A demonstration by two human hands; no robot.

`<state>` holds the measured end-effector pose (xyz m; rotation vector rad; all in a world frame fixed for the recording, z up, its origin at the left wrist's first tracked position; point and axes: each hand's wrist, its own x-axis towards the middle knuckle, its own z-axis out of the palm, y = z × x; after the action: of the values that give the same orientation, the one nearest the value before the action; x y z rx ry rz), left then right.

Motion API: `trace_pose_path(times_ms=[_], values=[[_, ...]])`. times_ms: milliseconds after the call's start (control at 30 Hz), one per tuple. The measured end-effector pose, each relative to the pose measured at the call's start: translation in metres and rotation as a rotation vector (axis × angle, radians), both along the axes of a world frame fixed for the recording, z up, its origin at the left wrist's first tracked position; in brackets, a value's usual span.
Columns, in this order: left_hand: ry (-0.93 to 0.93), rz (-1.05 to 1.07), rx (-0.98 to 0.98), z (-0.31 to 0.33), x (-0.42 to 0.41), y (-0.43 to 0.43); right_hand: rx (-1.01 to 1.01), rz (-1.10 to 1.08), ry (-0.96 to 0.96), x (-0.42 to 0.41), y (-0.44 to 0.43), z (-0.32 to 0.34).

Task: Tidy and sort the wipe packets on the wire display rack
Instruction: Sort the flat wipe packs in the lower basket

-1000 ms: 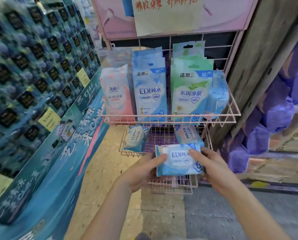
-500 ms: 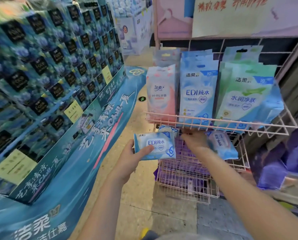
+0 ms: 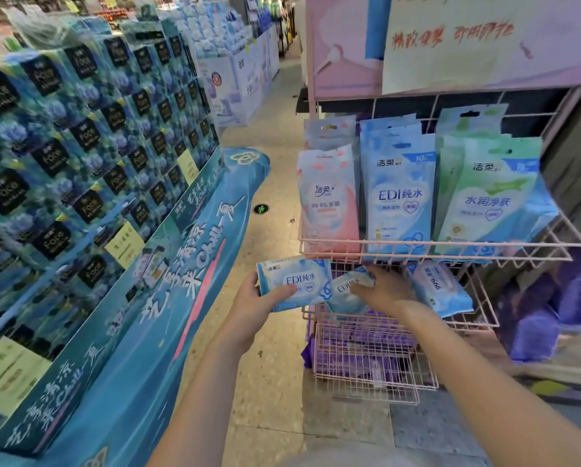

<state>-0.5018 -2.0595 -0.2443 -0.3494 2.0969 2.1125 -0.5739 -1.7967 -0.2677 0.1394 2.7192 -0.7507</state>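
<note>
The pink wire display rack (image 3: 451,246) stands at the right. Its top basket holds upright packets: pink ones (image 3: 329,200), blue EDI ones (image 3: 398,193) and green ones (image 3: 484,197). My left hand (image 3: 253,306) grips a small blue EDI wipe packet (image 3: 294,283) just left of the rack, below the top basket. My right hand (image 3: 382,291) reaches into the middle basket and closes on a second small EDI packet (image 3: 346,291). Another small packet marked 99.9 (image 3: 439,288) lies in that basket to the right of my hand.
A tall stack of dark blue tissue packs (image 3: 80,146) on a teal printed base (image 3: 167,298) fills the left. A narrow aisle floor (image 3: 275,382) runs between it and the rack. Purple packs (image 3: 360,352) sit in the rack's lowest basket, and more purple packs (image 3: 552,315) at far right.
The view swung left. My left hand took the EDI packet alone and carried it left of the rack. My right hand let go, reached into the middle basket and grasped a second packet.
</note>
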Motion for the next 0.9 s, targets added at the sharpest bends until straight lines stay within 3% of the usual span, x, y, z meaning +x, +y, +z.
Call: trace_pose_path(times_ms=[233,300,367,433,500,667,900], values=[[-0.017,-0.073,-0.016,-0.005,-0.026,0.024,0.078,-0.019,-0.135,0.005,0.02,0.012],[-0.015,-0.108,0.0,-0.006,-0.032,0.031,0.137,-0.083,-0.034,0.008,0.017,0.019],[-0.014,-0.131,0.007,-0.006,-0.038,0.039,-0.006,-0.157,0.098,0.014,0.011,0.022],[-0.008,-0.148,0.003,-0.006,-0.041,0.049,-0.394,-0.213,0.08,0.022,0.004,0.021],[-0.009,-0.15,-0.021,-0.006,-0.043,0.06,-0.612,-0.214,0.072,0.025,0.001,0.015],[0.061,-0.181,-0.191,-0.01,-0.049,0.078,-0.736,-0.188,0.131,0.027,0.02,0.008],[0.202,-0.253,-0.385,-0.015,-0.062,0.078,-0.614,-0.145,0.182,0.003,0.04,-0.012]])
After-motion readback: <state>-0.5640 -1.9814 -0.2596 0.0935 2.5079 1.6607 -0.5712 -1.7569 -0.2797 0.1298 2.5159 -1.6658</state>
